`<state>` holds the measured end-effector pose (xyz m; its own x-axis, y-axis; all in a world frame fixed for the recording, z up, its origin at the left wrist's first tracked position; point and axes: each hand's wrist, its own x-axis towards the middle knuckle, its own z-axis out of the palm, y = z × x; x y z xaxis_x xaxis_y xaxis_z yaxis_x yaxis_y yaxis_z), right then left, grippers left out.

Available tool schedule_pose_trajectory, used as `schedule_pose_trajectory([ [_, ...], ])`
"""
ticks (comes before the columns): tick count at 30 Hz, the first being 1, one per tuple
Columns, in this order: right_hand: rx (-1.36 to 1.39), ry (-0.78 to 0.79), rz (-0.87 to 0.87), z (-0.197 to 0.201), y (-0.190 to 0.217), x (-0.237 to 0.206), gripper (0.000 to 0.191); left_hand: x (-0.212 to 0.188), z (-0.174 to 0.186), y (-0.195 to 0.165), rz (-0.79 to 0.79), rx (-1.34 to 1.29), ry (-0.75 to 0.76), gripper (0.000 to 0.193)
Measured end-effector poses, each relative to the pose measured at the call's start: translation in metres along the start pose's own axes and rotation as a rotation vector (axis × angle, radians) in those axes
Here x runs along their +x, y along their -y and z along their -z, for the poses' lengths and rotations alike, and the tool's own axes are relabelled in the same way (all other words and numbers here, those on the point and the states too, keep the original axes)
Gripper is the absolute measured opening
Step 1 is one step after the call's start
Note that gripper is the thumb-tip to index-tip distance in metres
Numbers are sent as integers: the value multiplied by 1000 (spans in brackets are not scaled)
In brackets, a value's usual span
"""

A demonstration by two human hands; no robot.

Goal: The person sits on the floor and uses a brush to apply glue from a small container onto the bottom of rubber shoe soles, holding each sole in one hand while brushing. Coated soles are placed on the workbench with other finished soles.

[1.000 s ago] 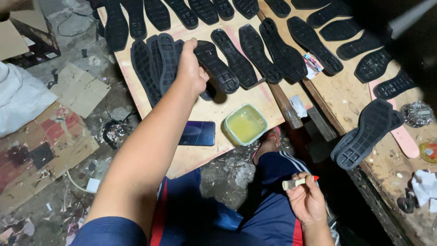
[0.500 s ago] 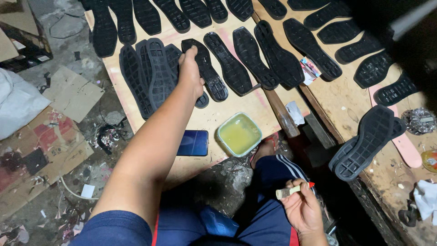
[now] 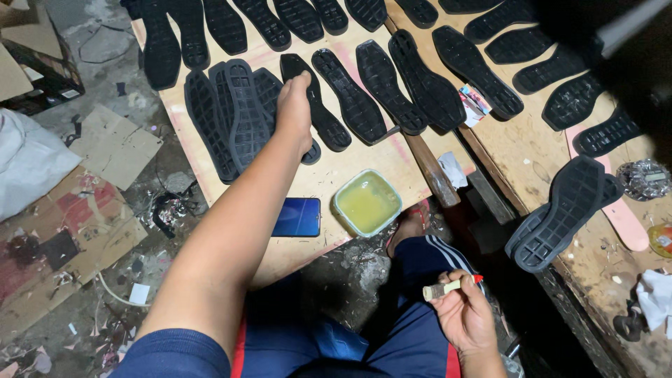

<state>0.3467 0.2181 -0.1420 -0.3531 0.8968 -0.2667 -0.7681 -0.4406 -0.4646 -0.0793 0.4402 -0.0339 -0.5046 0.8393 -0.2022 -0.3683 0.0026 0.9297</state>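
Observation:
My left hand (image 3: 294, 110) reaches out over the wooden board (image 3: 318, 178) and rests on a black rubber shoe sole (image 3: 269, 94) beside a stack of soles (image 3: 227, 115). Whether its fingers grip the sole is hidden under the hand. My right hand (image 3: 465, 318) is low by my knee, holding a small glue brush (image 3: 448, 287) with a red tip. A square tub of yellowish glue (image 3: 367, 203) sits on the board's near edge, with a dark blue phone (image 3: 297, 217) to its left.
Several more black soles lie in rows across the board (image 3: 381, 87) and the right-hand bench (image 3: 532, 150); two stacked soles (image 3: 563, 213) and a pink insole (image 3: 626, 224) lie there. A wooden-handled tool (image 3: 430, 168) lies between boards. Cardboard scraps (image 3: 115, 147) litter the floor left.
My left hand has slid a little left and nearer along the soles. The view has shifted slightly; my right hand keeps the brush in place.

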Motion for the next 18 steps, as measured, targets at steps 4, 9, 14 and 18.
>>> schedule_pose_trajectory([
  [4, -2, 7, -1, -1, -1, 0, 25, -7, 6, -9, 181, 50, 65, 73],
  [9, -18, -9, -2, -2, -2, 0, 26, -12, 10, -11, 172, -117, 76, 81],
  [14, -25, -20, 4, -1, -2, 1, 26, -20, 13, 4, -4, 60, -33, 62],
  [18, -27, -25, -5, 4, -1, 1, 25, -51, 34, 16, -395, 206, -39, 40],
])
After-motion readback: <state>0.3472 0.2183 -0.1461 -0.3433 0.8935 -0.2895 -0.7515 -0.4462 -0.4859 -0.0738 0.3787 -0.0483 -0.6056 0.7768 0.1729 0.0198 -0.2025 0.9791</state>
